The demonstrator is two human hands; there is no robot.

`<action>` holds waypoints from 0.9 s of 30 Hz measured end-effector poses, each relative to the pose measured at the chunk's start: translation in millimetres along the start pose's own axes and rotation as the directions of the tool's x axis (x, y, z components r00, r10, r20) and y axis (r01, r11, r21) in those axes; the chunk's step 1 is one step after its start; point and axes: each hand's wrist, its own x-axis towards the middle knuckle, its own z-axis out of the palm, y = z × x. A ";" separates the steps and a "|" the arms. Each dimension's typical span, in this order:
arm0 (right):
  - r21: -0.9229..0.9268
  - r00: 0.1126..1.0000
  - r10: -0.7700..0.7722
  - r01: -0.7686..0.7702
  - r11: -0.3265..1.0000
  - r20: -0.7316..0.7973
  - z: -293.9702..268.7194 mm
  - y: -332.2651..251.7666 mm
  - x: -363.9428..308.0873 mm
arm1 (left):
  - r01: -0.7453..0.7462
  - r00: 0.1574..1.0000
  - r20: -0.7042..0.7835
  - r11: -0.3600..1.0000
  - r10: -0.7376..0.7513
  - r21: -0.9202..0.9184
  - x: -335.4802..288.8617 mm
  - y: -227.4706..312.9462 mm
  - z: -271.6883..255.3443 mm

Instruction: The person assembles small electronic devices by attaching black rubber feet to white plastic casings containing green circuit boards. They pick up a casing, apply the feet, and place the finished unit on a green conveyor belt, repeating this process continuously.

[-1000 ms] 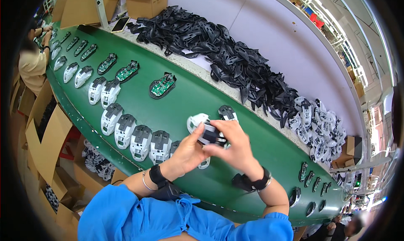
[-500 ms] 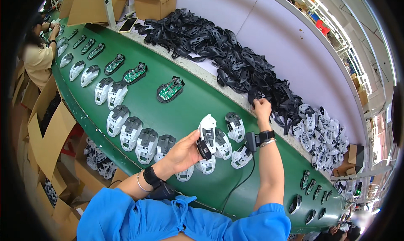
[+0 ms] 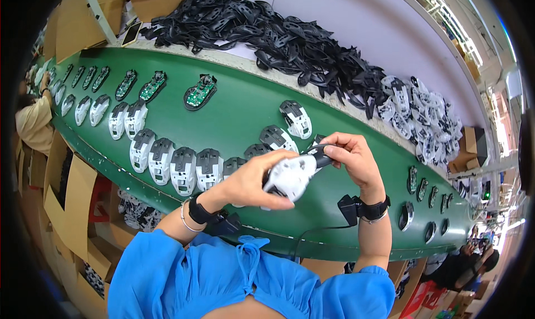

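My left hand is closed around a white computer mouse shell, tilted so that its pale surface faces up. Between the thumb and fingers of my right hand is a thin black curved plastic piece. The piece meets the upper right edge of the shell; whether it is seated there I cannot tell. Just beyond my hands lie white mouse shells with dark grey tops, one of them a shell set apart to the right.
On the ledge behind the green bench lies a long heap of black plastic pieces, with a pile of white shells to its right. Green circuit boards in black bases stand in a row. A cable hangs from my right wrist.
My right hand has come back from the black heap with a curved piece and met my left hand. The white shell has been turned over in my left hand. The view has shifted.
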 end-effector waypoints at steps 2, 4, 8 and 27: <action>0.153 0.998 0.014 -0.003 0.988 -0.069 5.2 2.5 -5.8 | -0.079 0.997 0.002 0.979 0.080 0.189 -3.4 8.8 13.4; 0.393 0.983 -0.053 0.119 0.912 -0.173 21.4 5.9 -8.8 | -0.057 0.990 -0.120 0.984 0.078 0.171 -6.3 5.6 25.0; 0.455 0.945 -0.053 0.204 0.867 -0.323 51.1 19.8 -13.8 | -0.055 0.973 -0.204 0.970 0.105 0.238 -5.7 0.5 30.1; 0.311 0.894 -0.234 0.362 0.878 -0.381 83.6 -2.4 -50.0 | 0.050 0.944 -0.308 0.973 -0.119 -0.224 -14.9 12.7 14.8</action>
